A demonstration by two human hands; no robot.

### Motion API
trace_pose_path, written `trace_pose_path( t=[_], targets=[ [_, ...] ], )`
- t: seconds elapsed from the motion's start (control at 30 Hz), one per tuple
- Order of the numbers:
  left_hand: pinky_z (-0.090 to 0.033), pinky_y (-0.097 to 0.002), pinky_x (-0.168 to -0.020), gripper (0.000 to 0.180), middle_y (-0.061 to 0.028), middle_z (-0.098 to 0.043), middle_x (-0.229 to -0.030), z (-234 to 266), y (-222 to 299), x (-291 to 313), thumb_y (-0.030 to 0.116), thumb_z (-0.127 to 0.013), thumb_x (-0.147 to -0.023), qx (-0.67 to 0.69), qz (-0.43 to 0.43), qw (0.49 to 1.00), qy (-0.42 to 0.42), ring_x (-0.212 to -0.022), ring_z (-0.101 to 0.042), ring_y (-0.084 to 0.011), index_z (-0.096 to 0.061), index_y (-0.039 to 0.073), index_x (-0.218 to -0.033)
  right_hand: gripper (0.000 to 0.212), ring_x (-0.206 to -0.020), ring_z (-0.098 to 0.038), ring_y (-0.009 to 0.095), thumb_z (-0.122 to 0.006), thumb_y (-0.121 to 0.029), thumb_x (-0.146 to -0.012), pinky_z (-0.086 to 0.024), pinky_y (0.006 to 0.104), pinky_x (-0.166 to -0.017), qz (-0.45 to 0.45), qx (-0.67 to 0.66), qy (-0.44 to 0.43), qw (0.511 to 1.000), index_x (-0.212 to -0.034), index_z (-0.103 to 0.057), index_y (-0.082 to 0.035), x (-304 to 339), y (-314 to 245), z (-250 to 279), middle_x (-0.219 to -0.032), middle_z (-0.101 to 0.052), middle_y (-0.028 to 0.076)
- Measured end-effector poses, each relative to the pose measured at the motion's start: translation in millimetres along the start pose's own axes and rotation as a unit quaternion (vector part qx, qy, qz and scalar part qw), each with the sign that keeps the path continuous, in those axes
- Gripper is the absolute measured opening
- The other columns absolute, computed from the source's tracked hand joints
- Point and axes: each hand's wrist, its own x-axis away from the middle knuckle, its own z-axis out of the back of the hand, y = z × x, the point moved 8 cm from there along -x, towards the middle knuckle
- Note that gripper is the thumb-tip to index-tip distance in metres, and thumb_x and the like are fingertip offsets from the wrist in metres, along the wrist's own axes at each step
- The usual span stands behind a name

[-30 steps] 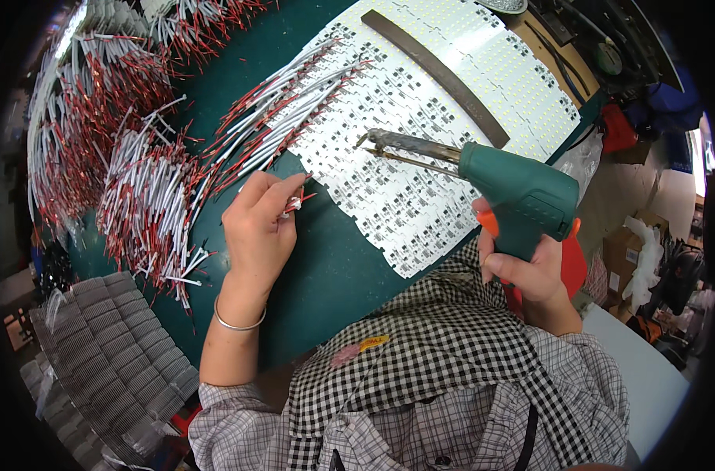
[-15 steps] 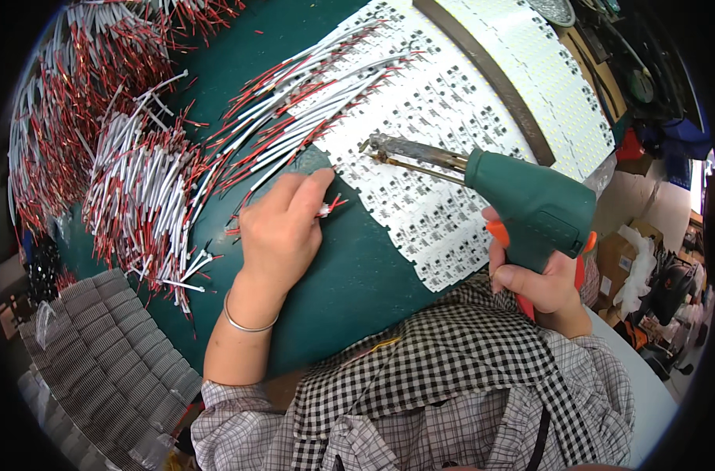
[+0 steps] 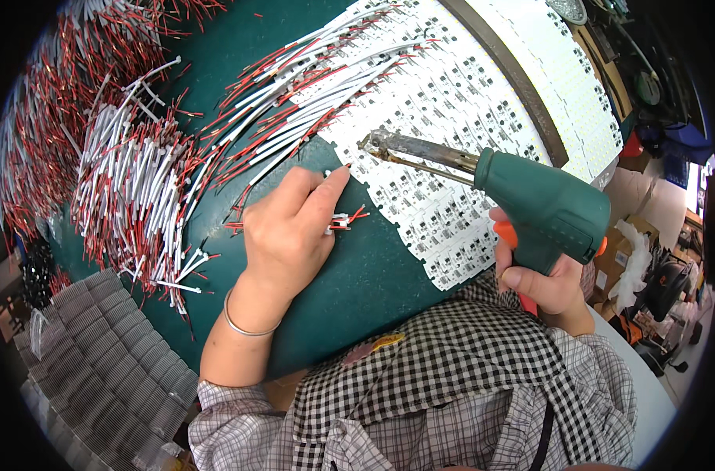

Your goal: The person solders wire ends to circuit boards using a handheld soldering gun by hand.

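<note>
At centre-left of the frame, the grip of the left hand [image 3: 290,228] is pinching short red and white wires [image 3: 341,222]. At centre-right, the grip of the right hand [image 3: 547,284] is wrapped around a green soldering gun [image 3: 544,200]; its tip is over the white circuit-board panel [image 3: 420,192]. A wire pile [image 3: 129,184] lies on the tabletop [image 3: 357,271], upper left.

I've got a green tabletop [image 3: 357,271] left of the right-hand grip [image 3: 550,282], evenly lit. Right of the grip: pale floor [image 3: 652,190], cardboard boxes [image 3: 644,228]. Smooth whitish surface [image 3: 654,388] below-right of it. Far right, bright light patch [image 3: 696,169]; window or lamp, can't tell.
</note>
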Motion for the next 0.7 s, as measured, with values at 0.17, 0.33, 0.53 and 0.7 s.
trace_pose_path(
  t=[0.17,0.33,0.53,0.7],
  targets=[
    [-0.046,-0.0315,-0.046,0.044,-0.0050,-0.055,-0.074,-3.6,-2.1,2.8,-0.009,-0.064,-0.057,0.003,-0.008,1.000,0.008,-0.055,-0.056,-0.0191,-0.067,0.004,-0.098,0.062,-0.070,-0.059,0.018,-0.066,0.005,-0.074,-0.055,0.0269,-0.056,0.009,0.007,0.014,1.000,-0.131,-0.040,0.008,-0.5,-1.1,-4.5,-0.119,-0.054,0.023],
    [-0.045,-0.0315,-0.045,0.043,-0.0051,-0.054,-0.073,-7.5,-9.0,2.1,-0.010,-0.064,-0.057,0.003,0.016,1.000,0.003,-0.054,-0.056,-0.0189,-0.067,0.004,-0.097,0.053,-0.069,-0.058,0.015,-0.063,0.004,-0.077,-0.050,0.0247,-0.056,-0.025,-0.002,-0.003,1.000,-0.127,-0.046,0.007,-0.9,4.1,-8.3,-0.093,-0.060,0.014],
    [-0.042,-0.0285,-0.047,0.027,-0.0060,-0.053,-0.066,-3.8,-8.2,-1.7,-0.009,-0.069,-0.069,0.019,0.040,0.999,0.032,-0.054,-0.054,-0.0178,-0.069,0.005,-0.092,0.047,-0.070,-0.057,0.014,-0.063,0.002,-0.080,-0.050,0.0263,-0.060,-0.045,0.053,-0.023,0.997,-0.124,-0.049,0.003,-5.1,3.8,-13.3,-0.087,-0.060,0.013],
    [-0.043,-0.0272,-0.047,0.029,-0.0057,-0.053,-0.065,-3.1,-10.0,-1.2,-0.010,-0.068,-0.068,0.027,0.038,0.998,0.042,-0.053,-0.054,-0.0166,-0.070,0.005,-0.092,0.014,-0.073,-0.058,0.012,-0.064,0.005,-0.078,-0.048,0.0259,-0.064,-0.082,-0.015,0.033,0.996,-0.091,-0.060,0.000,-6.3,4.1,-15.4,-0.080,-0.061,0.004]
  ],
)
